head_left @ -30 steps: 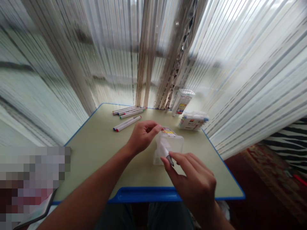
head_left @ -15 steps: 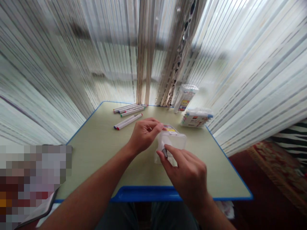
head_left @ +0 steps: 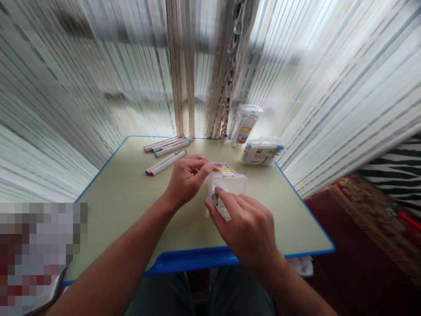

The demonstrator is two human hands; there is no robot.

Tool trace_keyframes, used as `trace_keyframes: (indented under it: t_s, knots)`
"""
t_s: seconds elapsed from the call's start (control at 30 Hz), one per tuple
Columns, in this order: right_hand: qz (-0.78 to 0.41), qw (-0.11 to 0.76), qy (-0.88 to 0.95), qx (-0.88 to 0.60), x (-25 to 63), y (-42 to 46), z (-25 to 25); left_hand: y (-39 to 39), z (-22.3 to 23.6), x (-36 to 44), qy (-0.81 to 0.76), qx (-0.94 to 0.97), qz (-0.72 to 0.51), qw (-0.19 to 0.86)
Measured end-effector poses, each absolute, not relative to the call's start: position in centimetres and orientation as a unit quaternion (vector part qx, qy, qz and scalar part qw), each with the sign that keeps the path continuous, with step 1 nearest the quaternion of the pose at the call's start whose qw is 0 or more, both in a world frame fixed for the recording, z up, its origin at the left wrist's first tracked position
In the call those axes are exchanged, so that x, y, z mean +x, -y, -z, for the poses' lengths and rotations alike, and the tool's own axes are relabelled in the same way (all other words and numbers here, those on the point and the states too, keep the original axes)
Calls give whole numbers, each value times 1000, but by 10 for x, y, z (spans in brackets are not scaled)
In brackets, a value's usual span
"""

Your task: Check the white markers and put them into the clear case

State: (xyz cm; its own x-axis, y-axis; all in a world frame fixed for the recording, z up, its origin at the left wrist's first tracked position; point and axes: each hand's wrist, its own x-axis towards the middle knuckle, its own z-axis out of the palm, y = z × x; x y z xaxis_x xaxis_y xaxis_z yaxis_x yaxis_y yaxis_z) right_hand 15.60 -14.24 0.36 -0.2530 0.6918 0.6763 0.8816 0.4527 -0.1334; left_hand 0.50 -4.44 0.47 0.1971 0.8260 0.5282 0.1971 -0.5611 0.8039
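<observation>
Gripping a marker (head_left: 215, 198) (right hand (head_left: 245, 228)), left hand (head_left: 187, 180) steadying clear case (head_left: 230, 182) on curtained green table (head_left: 131, 206).

— How are the two arms placed?
— Both forearms are bare and reach forward, coming close together at the middle.
— And the hands?
— The left hand (head_left: 187, 181) is curled, with thumb and fingers pinched together. The right hand (head_left: 245, 228) shows its back, and its fingers are bent in a pinch near the left one.

Left hand (head_left: 187, 181) steadying clear box (head_left: 226, 188) (open-topped), right hand (head_left: 245, 228) pushing marker (head_left: 215, 198) in
</observation>
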Motion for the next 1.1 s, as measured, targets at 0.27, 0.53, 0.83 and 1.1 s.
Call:
trace_keyframes:
  t_s: [0.27,0.53,0.83,1.1]
  knots:
    - [128,337,782,-508,156,143,-8,44,-6,6,-362,709,-525,301]
    - [103,412,794,-435,173,155,-19,47,-7,5,-371,711,-513,307]
    - [63,557,697,-447,218,77,-49,20,0,-22,-556,708,-430,67]
    - [-29,532,702,-473,231,12,-9,-5,7,-78,-718,654,-239,-1]
